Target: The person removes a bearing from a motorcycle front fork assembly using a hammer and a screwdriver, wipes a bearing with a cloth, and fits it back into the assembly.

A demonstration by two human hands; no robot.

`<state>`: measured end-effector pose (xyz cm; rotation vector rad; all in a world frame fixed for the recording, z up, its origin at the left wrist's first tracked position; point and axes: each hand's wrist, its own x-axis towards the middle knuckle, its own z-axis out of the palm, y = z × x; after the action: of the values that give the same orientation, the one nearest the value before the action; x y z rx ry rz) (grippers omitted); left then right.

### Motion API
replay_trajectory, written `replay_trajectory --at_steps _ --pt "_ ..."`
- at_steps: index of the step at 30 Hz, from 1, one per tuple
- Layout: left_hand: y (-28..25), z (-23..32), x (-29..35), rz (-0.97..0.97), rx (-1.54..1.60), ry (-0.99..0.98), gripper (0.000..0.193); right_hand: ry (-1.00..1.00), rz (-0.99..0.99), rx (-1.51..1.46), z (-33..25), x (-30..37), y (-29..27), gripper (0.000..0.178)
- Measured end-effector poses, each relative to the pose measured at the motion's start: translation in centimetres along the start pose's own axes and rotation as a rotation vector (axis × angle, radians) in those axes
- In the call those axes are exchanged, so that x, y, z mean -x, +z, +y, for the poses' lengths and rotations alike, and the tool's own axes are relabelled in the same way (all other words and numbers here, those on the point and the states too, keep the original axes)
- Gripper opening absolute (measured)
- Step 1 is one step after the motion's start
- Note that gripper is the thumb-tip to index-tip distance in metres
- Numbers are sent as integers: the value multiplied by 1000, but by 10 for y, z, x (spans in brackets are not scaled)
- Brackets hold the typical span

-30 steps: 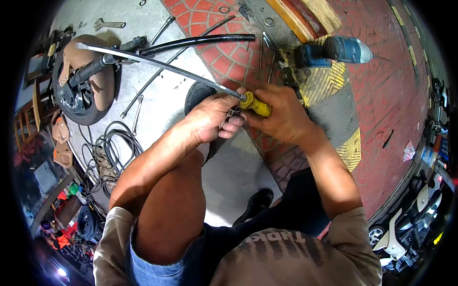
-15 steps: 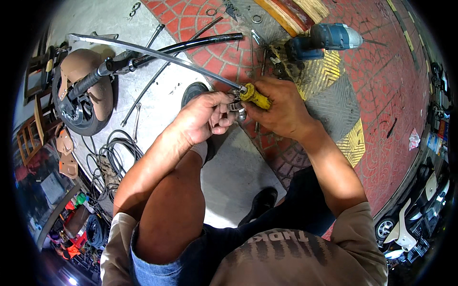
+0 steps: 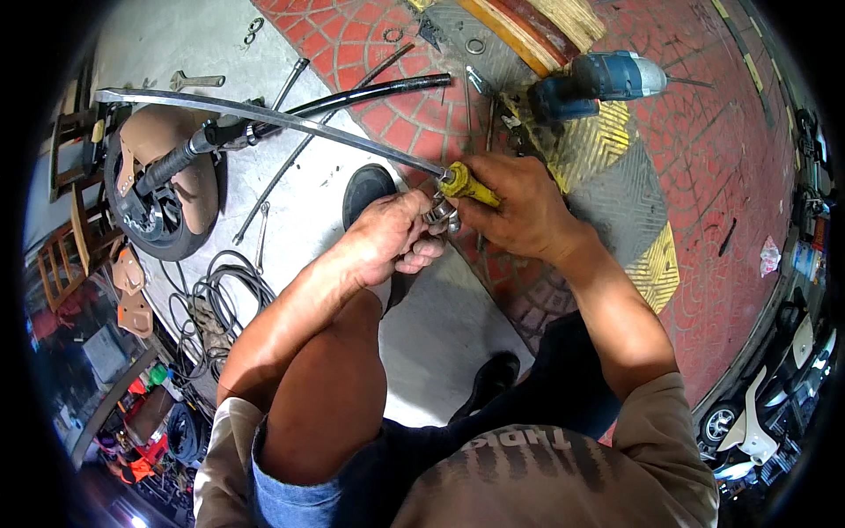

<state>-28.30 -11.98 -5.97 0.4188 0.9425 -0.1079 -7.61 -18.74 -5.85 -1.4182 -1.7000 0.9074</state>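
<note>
My right hand [image 3: 524, 207] is wrapped round the yellow handle of a long screwdriver [image 3: 290, 120]. Its steel shaft runs out to the far left, with the flattened tip high over the wheel. Close below the handle, my left hand [image 3: 383, 239] is closed, thumb and fingers pinching a small shiny metal fitting [image 3: 441, 213] with a round, ring-like part. Fingers cover much of this fitting, so its exact kind is unclear. Both hands nearly meet, above my left shoe [image 3: 368, 192].
At left stands a small wheel [image 3: 167, 242] with a tan fender and a black tube [image 3: 378, 91]. A cordless drill [image 3: 607, 81] lies on the mats at upper right. An adjustable wrench [image 3: 198, 81], a spanner [image 3: 262, 238] and coiled cables [image 3: 231, 286] lie on the concrete.
The screwdriver's tip has swung a little left and nearer, uncovering more of the adjustable wrench. Both hands keep their grips, and the whole view has shifted slightly.
</note>
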Motion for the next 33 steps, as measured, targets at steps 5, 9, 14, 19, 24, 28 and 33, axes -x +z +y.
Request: replay_trajectory --at_steps 5,9,14,19,24,28,33 --pt "0 -2 4 -62 -75 43 25 126 81 -226 -1 -1 -2 19" --pt "-1 -8 7 -197 -100 247 23 466 104 -765 2 -3 1 19" --pt "-9 -6 3 -192 -52 183 23 512 81 -940 12 -7 9 21" --pt "-24 -2 -11 -118 110 92 35 468 113 -555 17 -3 16 20" --pt "-32 -3 -16 -132 211 173 31 207 197 -308 6 -2 19 21" --pt "-32 -2 -14 -133 287 151 21 143 165 -127 3 -2 15 20" --pt "-35 -7 -15 -256 167 39 24 397 165 -405 19 -3 18 19"
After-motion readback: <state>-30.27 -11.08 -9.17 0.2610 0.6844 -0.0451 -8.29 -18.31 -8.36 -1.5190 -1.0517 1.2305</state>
